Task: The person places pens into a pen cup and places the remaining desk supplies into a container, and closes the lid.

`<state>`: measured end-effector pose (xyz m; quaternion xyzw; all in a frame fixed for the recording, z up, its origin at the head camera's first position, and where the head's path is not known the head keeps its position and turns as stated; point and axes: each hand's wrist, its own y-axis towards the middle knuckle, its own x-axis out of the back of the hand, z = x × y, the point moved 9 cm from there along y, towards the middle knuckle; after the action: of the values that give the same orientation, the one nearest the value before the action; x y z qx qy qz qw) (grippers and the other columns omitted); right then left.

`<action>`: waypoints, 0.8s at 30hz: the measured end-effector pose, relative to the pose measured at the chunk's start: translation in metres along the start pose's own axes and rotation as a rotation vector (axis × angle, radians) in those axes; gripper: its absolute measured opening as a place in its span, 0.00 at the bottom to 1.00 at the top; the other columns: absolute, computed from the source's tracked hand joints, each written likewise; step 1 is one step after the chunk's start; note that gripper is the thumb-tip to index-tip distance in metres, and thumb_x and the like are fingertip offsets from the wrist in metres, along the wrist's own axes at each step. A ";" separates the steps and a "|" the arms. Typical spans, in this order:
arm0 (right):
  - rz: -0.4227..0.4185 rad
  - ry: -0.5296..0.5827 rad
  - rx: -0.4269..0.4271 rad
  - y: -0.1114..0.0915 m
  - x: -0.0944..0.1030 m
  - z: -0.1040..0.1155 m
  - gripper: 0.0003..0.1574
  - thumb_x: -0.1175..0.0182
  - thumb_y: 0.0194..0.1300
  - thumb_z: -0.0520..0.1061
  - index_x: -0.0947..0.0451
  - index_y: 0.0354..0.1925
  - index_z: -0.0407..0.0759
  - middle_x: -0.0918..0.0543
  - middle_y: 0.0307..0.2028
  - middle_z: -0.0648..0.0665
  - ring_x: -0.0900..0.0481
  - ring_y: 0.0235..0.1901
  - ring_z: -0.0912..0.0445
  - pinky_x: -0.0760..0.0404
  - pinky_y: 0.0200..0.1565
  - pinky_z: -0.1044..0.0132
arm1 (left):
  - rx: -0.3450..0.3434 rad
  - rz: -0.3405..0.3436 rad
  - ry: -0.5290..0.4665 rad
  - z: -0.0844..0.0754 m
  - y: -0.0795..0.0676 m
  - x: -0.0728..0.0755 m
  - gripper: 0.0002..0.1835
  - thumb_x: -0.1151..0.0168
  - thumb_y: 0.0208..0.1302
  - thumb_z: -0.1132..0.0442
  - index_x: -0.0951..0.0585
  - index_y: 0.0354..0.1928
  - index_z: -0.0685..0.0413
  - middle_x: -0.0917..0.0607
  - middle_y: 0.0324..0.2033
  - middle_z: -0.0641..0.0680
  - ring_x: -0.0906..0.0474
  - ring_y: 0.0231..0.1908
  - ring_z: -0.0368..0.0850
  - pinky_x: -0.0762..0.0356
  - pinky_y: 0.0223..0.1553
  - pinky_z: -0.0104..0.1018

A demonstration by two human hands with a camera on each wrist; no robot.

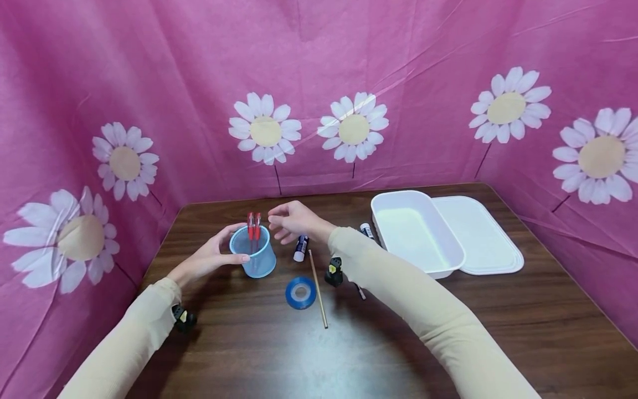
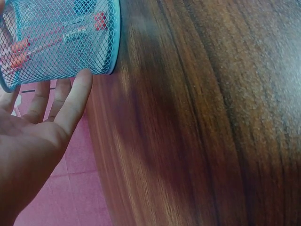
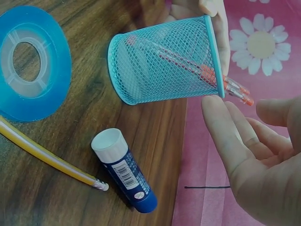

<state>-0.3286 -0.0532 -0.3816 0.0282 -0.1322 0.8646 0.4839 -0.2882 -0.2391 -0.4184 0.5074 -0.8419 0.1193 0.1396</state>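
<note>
A light blue mesh pen cup (image 1: 260,262) stands upright on the table. My left hand (image 1: 215,252) holds it from the left, with the thumb at the near rim and the fingers round the far side. Two red pens (image 1: 253,226) lean inside the cup, their capped ends above the rim. My right hand (image 1: 294,221) hovers just right of the pens, fingers loosely bent and holding nothing. In the right wrist view its fingertips (image 3: 211,103) are close by the cup's rim; whether they touch it I cannot tell. A glue stick (image 3: 124,169) lies beside the cup.
Nearer on the table lie a blue tape roll (image 1: 291,300) and a yellow pencil (image 1: 319,293). Another glue stick (image 1: 366,230) and a thin stick-like item (image 1: 360,291) are partly hidden by my right sleeve. A white tray (image 1: 413,227) overlaps its lid (image 1: 490,244) at the right.
</note>
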 end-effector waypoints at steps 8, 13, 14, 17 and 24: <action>0.013 0.004 0.000 0.000 -0.001 -0.001 0.22 0.44 0.78 0.44 0.26 0.63 0.35 0.17 0.52 0.30 0.15 0.45 0.37 0.12 0.37 0.54 | -0.001 0.005 0.016 -0.001 0.000 0.000 0.44 0.28 0.64 0.60 0.41 0.77 0.47 0.30 0.68 0.58 0.33 0.66 0.57 0.28 0.59 0.39; 0.017 -0.018 0.008 -0.003 0.004 0.000 0.22 0.44 0.78 0.45 0.26 0.64 0.36 0.16 0.51 0.31 0.15 0.47 0.36 0.13 0.40 0.51 | 0.002 0.000 0.025 0.000 0.001 0.002 0.44 0.27 0.63 0.60 0.41 0.77 0.47 0.30 0.68 0.59 0.33 0.65 0.57 0.28 0.59 0.39; 0.018 -0.023 0.010 -0.004 0.005 -0.001 0.22 0.44 0.78 0.45 0.26 0.64 0.36 0.16 0.51 0.32 0.15 0.46 0.37 0.13 0.40 0.51 | 0.001 -0.001 0.025 0.000 0.001 0.002 0.44 0.27 0.63 0.60 0.41 0.77 0.48 0.30 0.68 0.59 0.33 0.65 0.57 0.28 0.59 0.39; 0.019 -0.038 0.012 -0.008 0.012 -0.002 0.22 0.44 0.78 0.45 0.26 0.64 0.37 0.17 0.52 0.32 0.15 0.46 0.38 0.13 0.40 0.52 | -0.006 -0.002 0.034 0.000 0.001 0.002 0.44 0.28 0.64 0.60 0.42 0.77 0.49 0.31 0.68 0.60 0.33 0.66 0.57 0.28 0.59 0.38; -0.036 -0.072 -0.014 -0.023 0.039 -0.011 0.21 0.42 0.76 0.44 0.24 0.63 0.38 0.18 0.53 0.36 0.18 0.49 0.40 0.13 0.42 0.52 | 0.013 -0.009 0.037 0.001 0.000 0.002 0.44 0.27 0.63 0.59 0.40 0.76 0.45 0.30 0.68 0.57 0.33 0.65 0.56 0.28 0.59 0.37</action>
<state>-0.3284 -0.0066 -0.3811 0.0585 -0.1550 0.8532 0.4945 -0.2892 -0.2413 -0.4187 0.5099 -0.8361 0.1332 0.1524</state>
